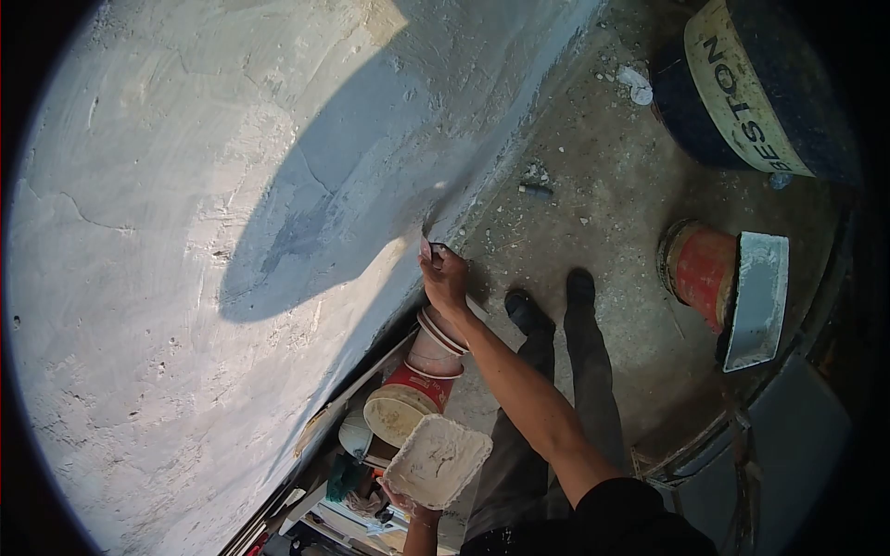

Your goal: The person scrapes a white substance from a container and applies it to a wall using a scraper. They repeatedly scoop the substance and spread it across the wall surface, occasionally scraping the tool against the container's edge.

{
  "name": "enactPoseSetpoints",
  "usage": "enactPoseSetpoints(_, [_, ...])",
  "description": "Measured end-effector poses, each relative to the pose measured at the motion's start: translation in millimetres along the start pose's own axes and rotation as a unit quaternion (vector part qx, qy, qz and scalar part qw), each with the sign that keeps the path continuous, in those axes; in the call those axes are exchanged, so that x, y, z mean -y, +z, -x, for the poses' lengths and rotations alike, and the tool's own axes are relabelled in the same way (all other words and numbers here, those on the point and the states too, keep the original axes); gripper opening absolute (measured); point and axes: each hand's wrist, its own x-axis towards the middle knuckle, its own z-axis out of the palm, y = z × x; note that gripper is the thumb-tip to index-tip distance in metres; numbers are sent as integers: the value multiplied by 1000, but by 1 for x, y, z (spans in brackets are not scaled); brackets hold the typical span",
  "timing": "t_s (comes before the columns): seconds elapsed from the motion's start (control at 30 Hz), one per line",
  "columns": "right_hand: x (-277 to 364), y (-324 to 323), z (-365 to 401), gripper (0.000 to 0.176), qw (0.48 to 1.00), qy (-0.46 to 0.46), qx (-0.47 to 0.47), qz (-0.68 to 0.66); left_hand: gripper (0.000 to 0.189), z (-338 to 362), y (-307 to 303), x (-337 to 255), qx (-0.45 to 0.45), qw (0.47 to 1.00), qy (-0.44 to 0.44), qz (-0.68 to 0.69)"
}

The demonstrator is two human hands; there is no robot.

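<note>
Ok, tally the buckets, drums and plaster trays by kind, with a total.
Red bucket: 2, one below the right hand, one farther right on the floor.
Dark drum: 1.
Plaster tray: 2, one held by the left hand, one resting on the right red bucket.
Total: 5.

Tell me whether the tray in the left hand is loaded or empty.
Loaded: lumpy whitish plaster covers the face of the tray, which the left hand grips from underneath.
</note>
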Motion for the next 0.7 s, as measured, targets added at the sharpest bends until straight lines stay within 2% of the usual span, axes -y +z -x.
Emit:
enactPoseSetpoints(0.17, [5,-12,16,12,994,-12,67,-88,74,-2,2,-1,3,999,-17,27])
enactPoseSetpoints(0.2, [17,-20,22,12,994,4,91,-68,74,-4,2,-1,3,999,-22,34])
enactPoseSetpoints(0.3, [8,-29,32,14,985,24,53,-163,74,-5,3,-2,5,998,-36,59])
enactPoseSetpoints(0.33, [0,-35,32,18,990,25,35,-138,74,-5,2,-2,7,997,-40,67])
enactPoseSetpoints(0.43, [-17,-48,30,21,981,28,-7,-191,74,-6,1,-2,7,993,-60,105])
enactPoseSetpoints(0.47, [-22,-54,25,20,977,89,-17,-196,74,-6,1,-2,8,991,-67,118])
enactPoseSetpoints(0.57, [-31,-57,-5,21,968,101,-88,-212,74,-7,0,-2,8,984,-88,158])
enactPoseSetpoints(0.67, [-41,-57,-26,21,985,36,-52,-161,74,-5,-1,-2,6,973,-112,203])
enactPoseSetpoints(0.7, [-42,-56,-26,21,985,47,-34,-164,74,-4,0,-3,4,967,-122,222])
